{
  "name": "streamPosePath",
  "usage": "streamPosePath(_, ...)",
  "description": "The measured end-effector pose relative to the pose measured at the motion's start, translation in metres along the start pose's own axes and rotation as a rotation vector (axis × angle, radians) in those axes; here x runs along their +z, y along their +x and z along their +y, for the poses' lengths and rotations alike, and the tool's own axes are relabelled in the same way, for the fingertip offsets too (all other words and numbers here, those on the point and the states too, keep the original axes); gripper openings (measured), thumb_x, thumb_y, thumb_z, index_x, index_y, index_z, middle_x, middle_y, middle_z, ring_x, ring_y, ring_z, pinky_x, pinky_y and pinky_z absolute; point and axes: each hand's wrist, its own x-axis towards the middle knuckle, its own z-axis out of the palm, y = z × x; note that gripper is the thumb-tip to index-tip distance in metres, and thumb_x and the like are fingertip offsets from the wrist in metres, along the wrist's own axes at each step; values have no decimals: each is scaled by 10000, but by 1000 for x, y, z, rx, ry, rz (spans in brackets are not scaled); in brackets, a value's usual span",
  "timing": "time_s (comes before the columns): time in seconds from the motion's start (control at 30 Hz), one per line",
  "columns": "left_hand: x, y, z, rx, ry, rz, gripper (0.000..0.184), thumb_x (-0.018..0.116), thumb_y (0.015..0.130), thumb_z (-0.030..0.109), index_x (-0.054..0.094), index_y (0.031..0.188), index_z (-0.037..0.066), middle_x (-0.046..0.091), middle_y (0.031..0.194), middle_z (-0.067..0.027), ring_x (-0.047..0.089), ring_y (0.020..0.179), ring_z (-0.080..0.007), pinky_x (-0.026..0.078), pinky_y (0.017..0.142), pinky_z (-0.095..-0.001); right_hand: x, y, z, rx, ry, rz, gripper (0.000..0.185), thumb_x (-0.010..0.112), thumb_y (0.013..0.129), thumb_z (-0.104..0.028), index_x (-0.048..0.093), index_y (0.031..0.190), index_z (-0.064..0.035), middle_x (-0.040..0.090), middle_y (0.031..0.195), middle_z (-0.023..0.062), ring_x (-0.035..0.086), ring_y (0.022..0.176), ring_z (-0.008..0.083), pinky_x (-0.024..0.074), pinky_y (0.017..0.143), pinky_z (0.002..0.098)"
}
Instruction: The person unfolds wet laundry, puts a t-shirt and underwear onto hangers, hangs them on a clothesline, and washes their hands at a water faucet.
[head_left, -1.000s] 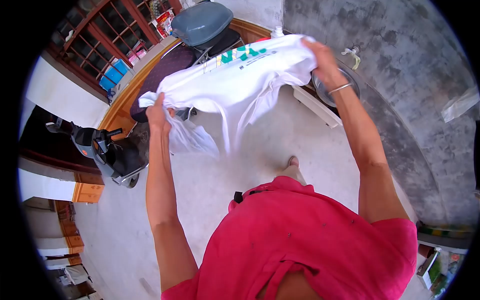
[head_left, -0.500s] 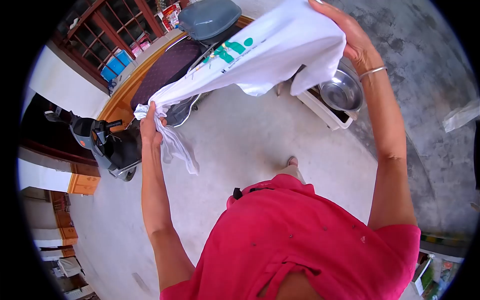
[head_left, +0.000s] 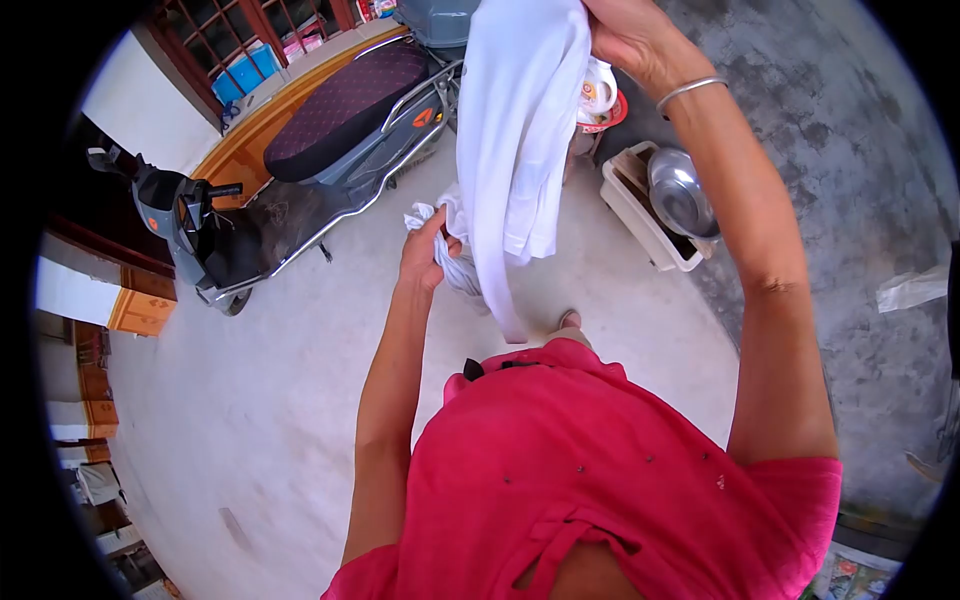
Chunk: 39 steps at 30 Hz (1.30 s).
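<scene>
A white T-shirt [head_left: 520, 120] hangs in long loose folds in front of me, its lower end dangling above the floor. My right hand [head_left: 630, 40], raised at the top of the view, is closed on its upper part; the fingertips are partly hidden by cloth and the frame edge. Lower and to the left, my left hand [head_left: 424, 255] is closed round a bunched, twisted end of the white cloth, thumb on top. The printed side of the shirt is turned out of sight.
A grey scooter [head_left: 300, 190] with a dark seat stands at the left, before a barred window. On the right, a metal basin [head_left: 683, 192] rests on a white plastic tub [head_left: 640, 225]. Behind the shirt is a red basket [head_left: 610, 115] holding white items.
My left hand has moved right, closer to my right hand, which shifted left. The shirt, stretched sideways before with its green print showing, now hangs down in folds.
</scene>
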Motion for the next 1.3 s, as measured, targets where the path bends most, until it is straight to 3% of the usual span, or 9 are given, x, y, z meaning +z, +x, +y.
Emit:
streamPosePath(0.13, -27, 6, 7, 41, -422, -234, 316, 607, 885, 318, 555, 1023, 39, 612, 874, -75, 536, 631, -126, 438, 498, -241, 4, -18, -29, -49, 74, 43, 249, 545, 917, -169, 578, 1042, 44, 651, 970, 138, 649, 851, 209, 551, 786, 346)
streamPosePath(0.23, 16, 8, -6, -30, -296, 167, 332, 607, 886, 310, 549, 1033, 18, 612, 900, -90, 579, 727, -172, 506, 624, -274, 4, -18, -26, -45, 108, -31, 244, 545, 917, -169, 579, 1041, 39, 651, 967, 134, 647, 849, 204, 551, 783, 339)
streamPosePath(0.27, 4, 23, -15, -81, -337, -5, 342, 640, 866, 288, 551, 1038, 6, 614, 923, -95, 597, 814, -207, 519, 751, -296, 4, -18, -23, -75, 77, -21, 237, 545, 918, -172, 581, 1036, 30, 650, 954, 127, 645, 832, 194, 552, 769, 330)
streamPosePath(0.37, 65, 1, 7, 30, -153, 89, 262, 681, 837, 250, 562, 929, 35, 594, 796, -66, 577, 683, -172, 500, 601, -284, -1, -15, -21, -78, 23, 21, 227, 547, 917, -169, 582, 1031, 25, 648, 944, 118, 642, 817, 182, 550, 759, 318)
streamPosePath(0.4, 39, 9, 13, 20, -95, -138, 197, 691, 825, 199, 546, 832, 66, 533, 664, -29, 509, 540, -134, 411, 455, -288, -5, -15, -21, -100, 27, 40, 230, 545, 918, -174, 581, 1032, 23, 648, 941, 114, 641, 812, 181, 548, 760, 317)
streamPosePath(0.5, 21, 10, 20, 36, -51, 153, 179, 680, 828, 176, 532, 792, 83, 480, 598, -8, 435, 459, -107, 315, 390, -286, -17, -21, -24, -144, -13, 124, 241, 541, 921, -191, 584, 1028, 21, 649, 934, 106, 640, 799, 177, 544, 755, 312)
streamPosePath(0.73, -17, 0, 69, 270, 22, 263, 172, 638, 868, 219, 566, 944, 82, 525, 739, -7, 498, 622, -108, 403, 503, -263, -57, -38, -4, -63, -442, 387, 255, 542, 922, -210, 625, 962, 28, 666, 905, 96, 639, 791, 161, 531, 727, 294)
streamPosePath(0.9, -25, -7, 114, 524, 103, 460, 383, 655, 861, 247, 536, 1123, -6, 602, 1058, -80, 590, 936, -200, 484, 824, -350, -119, -35, 13, -119, -667, 507, 300, 648, 862, -287, 659, 928, 5, 666, 842, 37, 607, 689, 82, 488, 653, 222)
streamPosePath(1.3, -7, -50, 202, 926, 317, 745, 245, 665, 854, 173, 606, 941, -48, 620, 895, -62, 563, 732, -126, 467, 664, -287, -150, -57, 30, -271, -390, 819, 318, 663, 848, -247, 656, 980, 43, 668, 866, 59, 594, 690, 88, 478, 629, 213)
